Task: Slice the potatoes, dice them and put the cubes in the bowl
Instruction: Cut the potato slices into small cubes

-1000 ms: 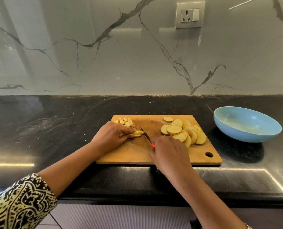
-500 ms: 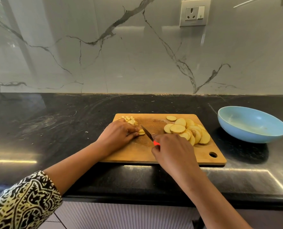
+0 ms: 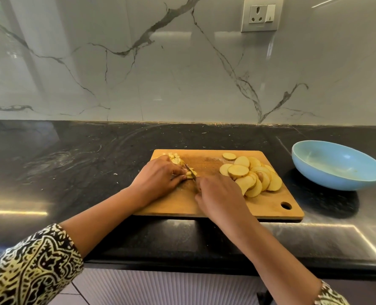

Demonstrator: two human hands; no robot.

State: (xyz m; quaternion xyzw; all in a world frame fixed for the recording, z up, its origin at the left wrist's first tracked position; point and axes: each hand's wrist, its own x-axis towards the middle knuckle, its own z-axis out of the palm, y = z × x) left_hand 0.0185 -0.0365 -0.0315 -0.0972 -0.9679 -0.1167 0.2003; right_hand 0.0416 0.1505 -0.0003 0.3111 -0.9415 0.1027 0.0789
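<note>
nearest, well in front of the wooden cutting board [image 3: 178, 205]: a patterned sleeve [image 3: 28, 267] on the left arm.

over the board's front middle, the right hand [image 3: 217, 194], fingers curled round the handle of a small knife [image 3: 190, 172]. handle hidden under the palm, blade pointing toward the board's far left.

just left of the blade, on the board's left half, the left hand [image 3: 158, 179]. fingertips bent down, pinning a few potato strips [image 3: 192, 174] flat against the board, probably to stop them sliding and to stay clear of the edge. looks like dicing in progress.

at the board's far left corner, a small heap of potato cubes [image 3: 175, 158], apparently set aside to leave cutting room.

on the board's right half, overlapping potato slices [image 3: 250, 175], lying within easy reach of the knife hand.

right of the board and apart from it, a blue bowl [image 3: 327, 180] on the black countertop [image 3: 72, 164]. no cubes visible inside.

far behind the board, a wall socket [image 3: 262, 14] on the marble backsplash [image 3: 182, 73].
</note>
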